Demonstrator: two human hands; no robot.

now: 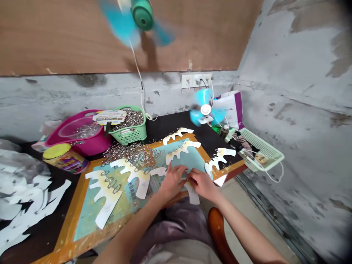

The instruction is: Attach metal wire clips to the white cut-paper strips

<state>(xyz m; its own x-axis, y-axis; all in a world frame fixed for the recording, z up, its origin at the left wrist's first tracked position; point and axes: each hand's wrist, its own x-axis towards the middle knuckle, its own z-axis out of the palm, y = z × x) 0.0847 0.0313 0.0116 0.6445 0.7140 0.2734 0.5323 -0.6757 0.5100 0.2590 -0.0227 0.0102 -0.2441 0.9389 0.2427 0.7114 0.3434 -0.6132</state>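
Your left hand (172, 182) and right hand (202, 184) pinch closed on a white card cut-out (193, 194) on the orange-framed board (72, 216). Steel rings (129, 154) heap at its far edge, a pink basin (95, 145) and green basket (130, 135) behind them, and a stained concrete wall (297, 154) hems in the right side
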